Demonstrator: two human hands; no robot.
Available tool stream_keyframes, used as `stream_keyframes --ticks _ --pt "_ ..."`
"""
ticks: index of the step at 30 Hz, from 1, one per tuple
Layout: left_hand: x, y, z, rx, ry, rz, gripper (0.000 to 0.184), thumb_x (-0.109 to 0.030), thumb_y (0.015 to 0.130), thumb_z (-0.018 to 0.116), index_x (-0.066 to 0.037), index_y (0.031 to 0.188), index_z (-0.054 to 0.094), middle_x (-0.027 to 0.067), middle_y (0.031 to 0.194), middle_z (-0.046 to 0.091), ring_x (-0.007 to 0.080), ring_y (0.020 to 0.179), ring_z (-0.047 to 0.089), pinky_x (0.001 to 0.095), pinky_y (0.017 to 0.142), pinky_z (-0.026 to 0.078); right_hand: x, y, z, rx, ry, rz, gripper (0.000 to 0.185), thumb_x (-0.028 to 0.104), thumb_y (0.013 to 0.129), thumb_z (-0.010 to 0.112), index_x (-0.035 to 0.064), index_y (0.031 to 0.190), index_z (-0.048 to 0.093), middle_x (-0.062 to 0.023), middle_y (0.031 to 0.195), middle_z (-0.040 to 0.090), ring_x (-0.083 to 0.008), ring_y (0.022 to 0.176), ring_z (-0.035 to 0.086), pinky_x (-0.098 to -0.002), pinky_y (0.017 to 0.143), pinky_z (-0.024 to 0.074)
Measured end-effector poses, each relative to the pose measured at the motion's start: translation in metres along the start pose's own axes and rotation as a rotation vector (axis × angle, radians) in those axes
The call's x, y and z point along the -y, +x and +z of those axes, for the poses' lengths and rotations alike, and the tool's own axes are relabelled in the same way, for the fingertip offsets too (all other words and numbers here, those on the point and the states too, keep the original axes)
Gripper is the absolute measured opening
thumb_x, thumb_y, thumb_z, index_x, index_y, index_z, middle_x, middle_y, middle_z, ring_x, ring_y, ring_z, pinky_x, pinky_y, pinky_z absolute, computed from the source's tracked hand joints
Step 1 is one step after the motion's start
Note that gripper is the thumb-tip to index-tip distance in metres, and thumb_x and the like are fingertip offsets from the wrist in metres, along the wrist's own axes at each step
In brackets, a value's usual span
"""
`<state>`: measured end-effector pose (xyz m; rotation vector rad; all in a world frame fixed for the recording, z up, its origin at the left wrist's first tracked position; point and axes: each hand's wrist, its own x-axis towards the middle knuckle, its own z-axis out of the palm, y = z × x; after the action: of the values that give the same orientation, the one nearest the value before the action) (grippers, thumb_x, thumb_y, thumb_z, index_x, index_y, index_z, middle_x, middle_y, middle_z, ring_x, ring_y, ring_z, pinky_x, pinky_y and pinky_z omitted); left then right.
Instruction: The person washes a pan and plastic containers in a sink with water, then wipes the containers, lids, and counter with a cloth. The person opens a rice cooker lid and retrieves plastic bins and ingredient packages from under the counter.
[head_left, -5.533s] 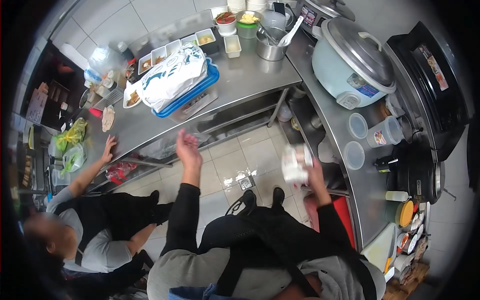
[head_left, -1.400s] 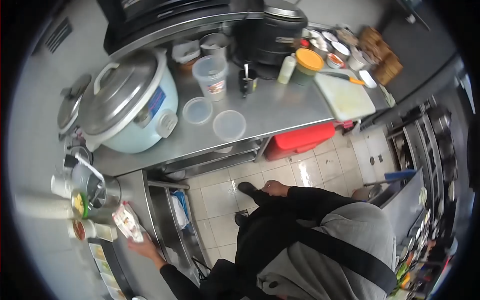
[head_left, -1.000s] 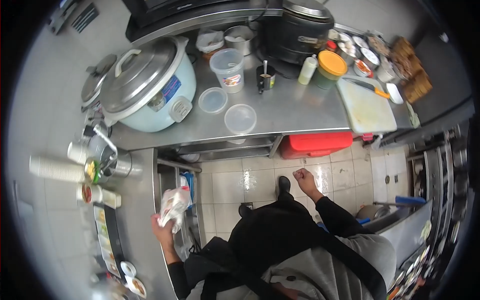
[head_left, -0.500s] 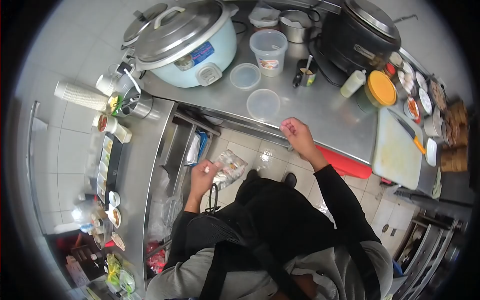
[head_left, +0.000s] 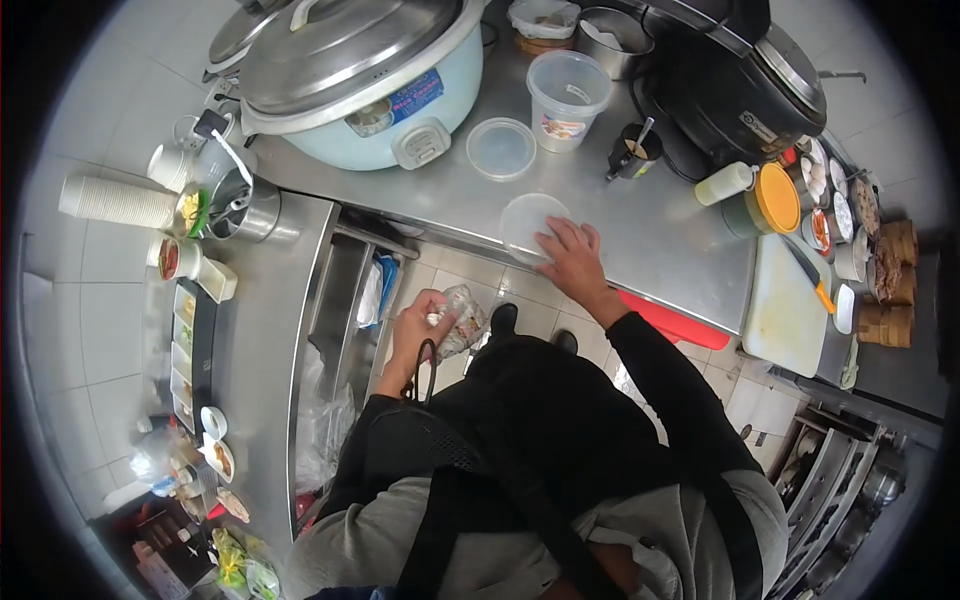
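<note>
My left hand (head_left: 418,328) is closed on a crumpled clear plastic bag (head_left: 460,322) with pale and reddish bits in it, held over the floor beside the left counter. My right hand (head_left: 573,262), fingers spread, reaches over the near edge of the steel counter and lies on the right part of a round translucent lid (head_left: 530,225). Just behind it is a second round lid (head_left: 501,149). An uncovered clear plastic tub (head_left: 566,98) stands behind the lids, with a small dark cup (head_left: 635,152) holding a spoon to its right.
A large light-blue rice cooker (head_left: 370,90) stands at the back left, a black pot (head_left: 740,90) at the back right. Rightward are an orange-lidded jar (head_left: 776,198) and a cutting board (head_left: 785,305) with an orange-handled knife. Food trays (head_left: 184,345) line the left counter (head_left: 258,330).
My view has turned back from the right-hand side. My right hand has risen from above the floor to the nearer lid, its fingers now spread. The bag remains in my left hand.
</note>
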<state>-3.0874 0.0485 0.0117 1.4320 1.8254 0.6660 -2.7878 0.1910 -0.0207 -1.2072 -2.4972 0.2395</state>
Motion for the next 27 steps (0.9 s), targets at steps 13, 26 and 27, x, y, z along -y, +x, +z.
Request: stream_keyframes --ticks 13,26,27 --pt "-0.016 0.063 -0.019 0.241 0.081 0.171 0.033 -0.034 0.084 0.071 -0.014 0.11 0.064 0.0158 0.087 0.067 0.0346 0.072 0.068 0.0422 0.068 0.052 0.011 0.092 -0.02 -0.177 0.195 0.154 0.041 0.026 0.079 0.075 0.0092 0.114 0.062 -0.0108 0.124 0.056 -0.028 0.117 0.051 -0.0457 0.095 0.0372" --pt "-0.046 0.063 -0.06 -0.063 0.037 -0.006 0.09 -0.025 0.075 0.081 -0.018 0.148 0.029 0.0176 0.081 0.067 0.0393 0.073 0.066 0.042 0.065 0.052 0.083 0.11 -0.011 0.284 0.463 -0.266 0.01 0.006 0.085 0.054 0.0108 0.094 0.051 -0.0047 0.088 0.058 -0.0259 0.093 0.059 -0.0465 0.089 0.0351" --pt "-0.029 0.067 -0.058 -0.035 0.101 0.081 0.077 -0.025 0.078 0.077 -0.015 0.143 0.037 0.0179 0.088 0.068 0.0371 0.078 0.067 0.0415 0.068 0.052 0.091 0.104 -0.024 0.386 0.552 -0.317 0.01 0.007 0.086 0.055 0.0113 0.094 0.05 -0.0045 0.087 0.058 -0.0259 0.09 0.06 -0.0454 0.089 0.0352"
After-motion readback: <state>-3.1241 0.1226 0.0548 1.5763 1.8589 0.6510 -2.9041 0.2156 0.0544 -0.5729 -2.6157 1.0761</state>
